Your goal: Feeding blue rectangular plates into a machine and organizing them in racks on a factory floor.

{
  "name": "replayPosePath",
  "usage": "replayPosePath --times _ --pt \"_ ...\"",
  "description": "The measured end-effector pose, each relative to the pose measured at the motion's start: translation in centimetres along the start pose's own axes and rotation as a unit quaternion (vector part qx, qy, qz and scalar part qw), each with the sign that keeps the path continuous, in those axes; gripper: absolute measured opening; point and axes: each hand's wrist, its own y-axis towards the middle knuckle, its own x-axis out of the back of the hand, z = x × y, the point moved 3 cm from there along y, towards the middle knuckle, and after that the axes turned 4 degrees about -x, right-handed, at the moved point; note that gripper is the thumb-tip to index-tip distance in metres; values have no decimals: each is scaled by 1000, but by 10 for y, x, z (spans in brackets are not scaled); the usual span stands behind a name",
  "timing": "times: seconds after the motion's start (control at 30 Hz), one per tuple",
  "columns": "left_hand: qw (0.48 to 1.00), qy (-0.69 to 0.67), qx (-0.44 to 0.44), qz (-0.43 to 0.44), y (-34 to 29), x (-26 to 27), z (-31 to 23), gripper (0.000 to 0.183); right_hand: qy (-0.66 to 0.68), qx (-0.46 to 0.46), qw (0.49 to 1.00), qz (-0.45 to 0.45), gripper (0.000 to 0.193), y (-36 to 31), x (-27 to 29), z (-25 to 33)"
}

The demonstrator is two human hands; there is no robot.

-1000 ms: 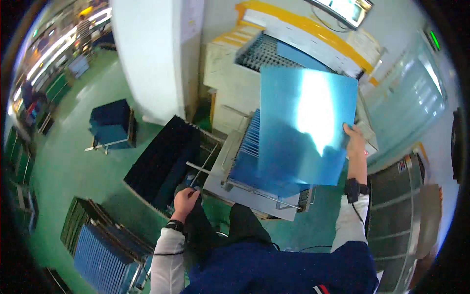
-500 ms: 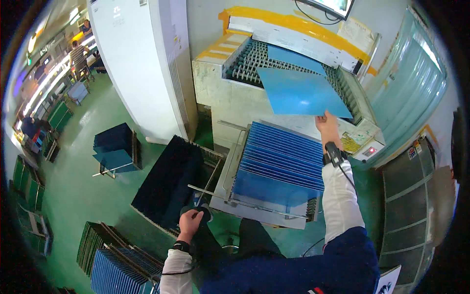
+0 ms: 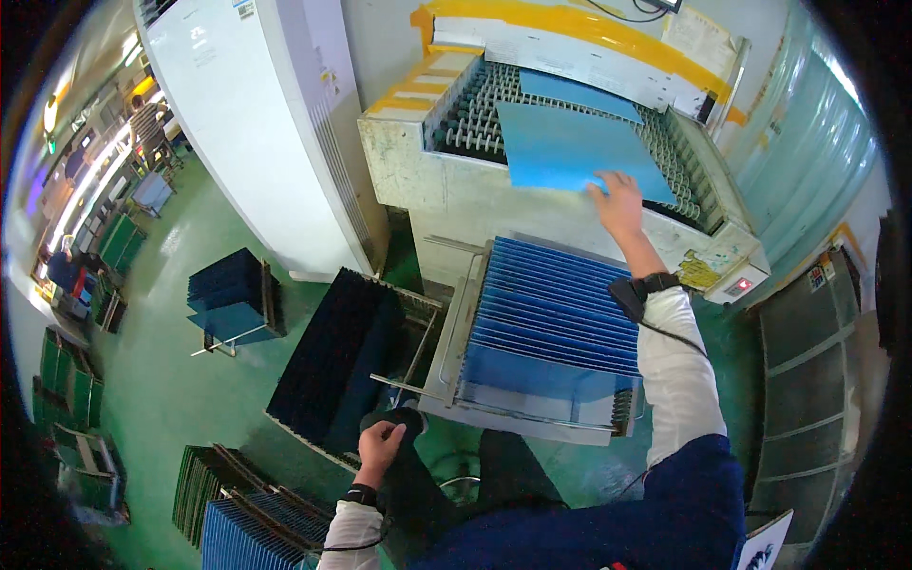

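Note:
My right hand (image 3: 620, 207) reaches to the front edge of a flat blue panel (image 3: 579, 150), fingers apart and resting at its edge. This panel lies on the roller bed (image 3: 465, 128) of a pale machine, overlapped in view with a second blue panel (image 3: 579, 93) farther back. My left hand (image 3: 378, 446) is closed above my leg, near the dark rack; whatever its fingers may hold is hidden. Between me and the machine stands a rack of upright blue panels (image 3: 551, 313) on a pale stand.
Left of the stand is a rack of dark panels (image 3: 332, 356) with a metal bar (image 3: 404, 385) jutting out. Another rack of blue panels (image 3: 252, 532) is at lower left, a smaller one (image 3: 228, 294) beyond. A tall white cabinet (image 3: 256, 123) stands by the machine; people work far left.
The front blue panel has come down flatter onto the rollers and slid slightly away. My right hand's grip has loosened, its fingers spreading. My left hand stays closed; the whole view has shifted slightly.

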Motion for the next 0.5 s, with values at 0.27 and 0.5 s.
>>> replayPosePath --times 0.27,0.5 --pt "1000 12 -17 7 1 0 -5 31 -52 0 997 65 52 22 -19 22" --pt "1000 -16 -12 -9 1 -2 0 32 -84 -69 989 103 52 31 -15 25"
